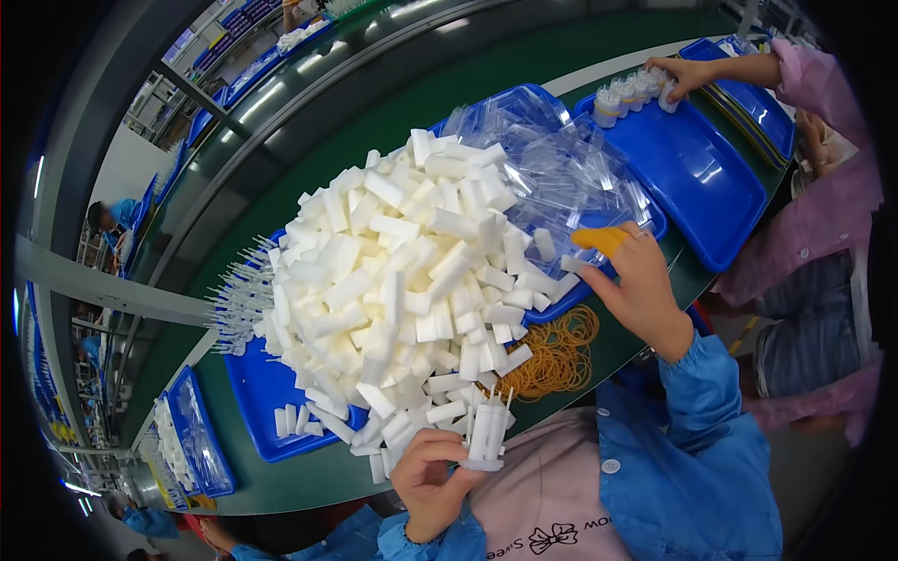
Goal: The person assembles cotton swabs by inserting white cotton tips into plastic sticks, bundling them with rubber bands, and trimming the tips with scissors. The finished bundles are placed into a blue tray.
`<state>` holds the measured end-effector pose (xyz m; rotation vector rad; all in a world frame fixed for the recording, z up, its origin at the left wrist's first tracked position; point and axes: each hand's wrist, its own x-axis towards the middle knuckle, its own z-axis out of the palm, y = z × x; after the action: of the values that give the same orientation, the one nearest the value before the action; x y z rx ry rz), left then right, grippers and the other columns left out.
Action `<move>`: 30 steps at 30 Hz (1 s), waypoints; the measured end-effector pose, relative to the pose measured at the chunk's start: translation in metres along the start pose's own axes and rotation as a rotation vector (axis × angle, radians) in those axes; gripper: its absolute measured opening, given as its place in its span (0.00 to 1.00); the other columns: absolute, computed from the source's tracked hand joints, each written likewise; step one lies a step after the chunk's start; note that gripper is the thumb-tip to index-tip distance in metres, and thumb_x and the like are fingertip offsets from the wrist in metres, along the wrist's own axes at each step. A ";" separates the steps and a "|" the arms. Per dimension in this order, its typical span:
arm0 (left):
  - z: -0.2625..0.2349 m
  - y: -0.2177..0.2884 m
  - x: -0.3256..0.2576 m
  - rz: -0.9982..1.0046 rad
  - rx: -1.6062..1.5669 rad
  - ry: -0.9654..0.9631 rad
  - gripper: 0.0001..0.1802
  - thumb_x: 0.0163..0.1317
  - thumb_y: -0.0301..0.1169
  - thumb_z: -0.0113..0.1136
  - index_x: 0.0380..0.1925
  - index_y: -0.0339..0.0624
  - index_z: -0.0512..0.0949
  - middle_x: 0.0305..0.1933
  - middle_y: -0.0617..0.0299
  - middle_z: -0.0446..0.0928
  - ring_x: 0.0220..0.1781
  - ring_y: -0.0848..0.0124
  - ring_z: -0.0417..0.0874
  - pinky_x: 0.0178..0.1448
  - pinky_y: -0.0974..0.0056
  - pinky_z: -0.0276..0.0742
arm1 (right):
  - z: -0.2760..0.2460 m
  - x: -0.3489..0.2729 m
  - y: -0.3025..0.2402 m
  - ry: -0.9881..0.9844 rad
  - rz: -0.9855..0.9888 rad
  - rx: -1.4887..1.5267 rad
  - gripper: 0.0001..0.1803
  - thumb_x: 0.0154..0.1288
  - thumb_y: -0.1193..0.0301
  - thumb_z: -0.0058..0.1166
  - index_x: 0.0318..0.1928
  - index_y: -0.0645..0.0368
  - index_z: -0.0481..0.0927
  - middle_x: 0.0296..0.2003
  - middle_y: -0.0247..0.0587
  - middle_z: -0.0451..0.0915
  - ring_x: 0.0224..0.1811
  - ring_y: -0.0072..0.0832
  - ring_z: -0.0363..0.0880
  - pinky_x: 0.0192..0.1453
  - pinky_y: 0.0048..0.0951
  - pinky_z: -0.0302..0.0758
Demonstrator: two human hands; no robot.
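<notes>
A bundle of white foam sticks and thin clear rods [485,425] stands upright on a round whitish base. My left hand [432,479] is closed on that base at the near edge of the table, fingers and thumb at its side. My right hand [641,288] wears an orange finger cot [601,240] on one finger. Its thumb and fingers close on a small white foam block [572,265] beside the big pile; part of the grip is hidden. White foam blocks [393,271] heap high in front of me. Between my hands lie tan rubber bands [552,360].
Clear plastic tubes [571,168] fill a blue tray behind the pile. Another blue tray [697,178] holds several filled cups [622,96], where a co-worker's hand [687,75] grips one. Spiky clear parts [241,297] stick out at left. A blue tray [267,411] lies under the pile.
</notes>
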<state>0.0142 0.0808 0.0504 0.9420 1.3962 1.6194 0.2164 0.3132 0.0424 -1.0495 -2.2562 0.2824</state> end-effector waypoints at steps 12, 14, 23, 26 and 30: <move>0.006 0.000 0.009 0.158 0.110 -0.098 0.11 0.45 0.16 0.67 0.31 0.36 0.82 0.35 0.57 0.76 0.37 0.69 0.76 0.42 0.67 0.72 | -0.012 -0.022 -0.021 -0.057 0.474 1.397 0.11 0.62 0.75 0.54 0.45 0.64 0.75 0.39 0.40 0.79 0.44 0.25 0.76 0.54 0.26 0.70; 0.012 0.007 0.015 0.229 0.198 -0.180 0.12 0.44 0.16 0.67 0.31 0.37 0.83 0.35 0.58 0.77 0.36 0.68 0.76 0.40 0.67 0.72 | -0.003 -0.034 -0.033 -0.126 0.519 1.561 0.12 0.65 0.73 0.53 0.47 0.64 0.75 0.42 0.40 0.78 0.46 0.25 0.76 0.55 0.27 0.70; 0.025 0.014 0.023 0.345 0.356 -0.304 0.17 0.41 0.14 0.66 0.34 0.40 0.84 0.35 0.61 0.77 0.36 0.66 0.76 0.38 0.66 0.71 | 0.005 -0.038 -0.058 -0.160 0.675 1.759 0.16 0.66 0.72 0.53 0.52 0.63 0.70 0.42 0.41 0.78 0.44 0.23 0.77 0.51 0.24 0.75; 0.025 0.013 0.022 0.352 0.373 -0.301 0.17 0.40 0.14 0.66 0.34 0.40 0.84 0.36 0.61 0.77 0.36 0.66 0.76 0.39 0.66 0.71 | 0.008 -0.040 -0.059 -0.177 0.654 1.716 0.16 0.66 0.72 0.53 0.52 0.63 0.70 0.42 0.40 0.78 0.44 0.23 0.77 0.51 0.24 0.74; 0.028 0.018 0.023 0.383 0.458 -0.305 0.15 0.38 0.15 0.67 0.30 0.42 0.84 0.34 0.61 0.78 0.35 0.66 0.76 0.39 0.65 0.71 | 0.004 -0.042 -0.064 -0.264 0.596 1.661 0.13 0.64 0.73 0.55 0.48 0.63 0.73 0.40 0.39 0.78 0.43 0.22 0.76 0.49 0.22 0.73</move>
<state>0.0281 0.1110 0.0723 1.7360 1.4554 1.3534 0.1952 0.2401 0.0485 -0.6008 -1.0107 2.1013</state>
